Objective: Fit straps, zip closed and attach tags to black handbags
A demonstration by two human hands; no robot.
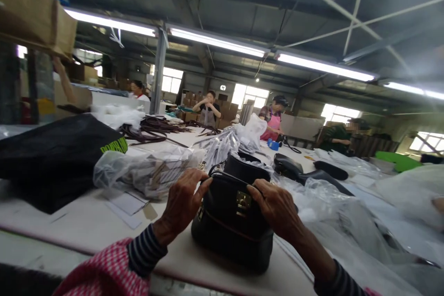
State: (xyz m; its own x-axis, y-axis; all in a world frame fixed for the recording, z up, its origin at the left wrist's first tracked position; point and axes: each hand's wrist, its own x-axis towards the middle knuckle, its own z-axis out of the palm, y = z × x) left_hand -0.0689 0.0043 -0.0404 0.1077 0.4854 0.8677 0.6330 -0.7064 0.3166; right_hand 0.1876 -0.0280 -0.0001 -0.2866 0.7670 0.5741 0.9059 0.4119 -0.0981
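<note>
A small black handbag (231, 222) with a gold clasp stands upright on the white table (83, 226) in front of me. My left hand (182, 203) grips its left upper edge, fingers curled over the top near the handle. My right hand (277, 208) holds the right upper edge beside the clasp, fingers bent onto the flap. Both hands are closed on the bag.
A clear plastic bag of packed items (145, 171) lies left of the handbag, beside a large black bag (52, 157). Crumpled clear plastic (333, 212) spreads to the right. Brown straps (156, 129) and more dark bags (294, 169) lie farther back. Other people work across the table.
</note>
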